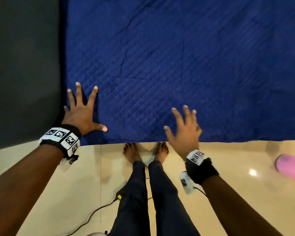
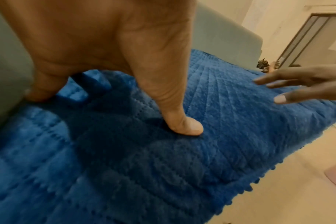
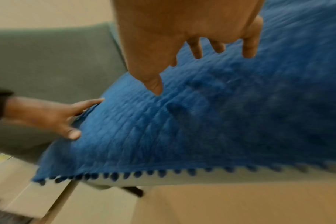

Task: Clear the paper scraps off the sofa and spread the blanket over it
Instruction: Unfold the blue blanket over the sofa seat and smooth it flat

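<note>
- A dark blue quilted blanket (image 1: 186, 65) lies flat over the seat of a grey-green sofa (image 1: 24, 65), filling the far and right parts of the head view; its long axis runs left to right along the seat, though its right end is out of frame.
- The blanket's near edge, trimmed with small bobbles, hangs just over the sofa's front, straight along the seat; its left edge stops beside the sofa's bare armrest, with a small fold bunched up there by the little finger.
- A glossy cream floor (image 1: 75, 176) opens on the near side, where the person stands barefoot, toes at the blanket's hem; a black cable (image 1: 92, 213) trails on the floor to the near left, and a pink object (image 1: 291, 167) lies at the right edge.
- The left hand (image 1: 83, 114) is spread wide and flat at the blanket's near-left corner, thumb and fingertips pressing the fabric, gripping nothing.
- The right hand (image 1: 186, 132) is open with fingers splayed, poised over the near edge further right; the wrist view shows its fingertips clear of the cloth, holding nothing.
- The two hands are well apart.
</note>
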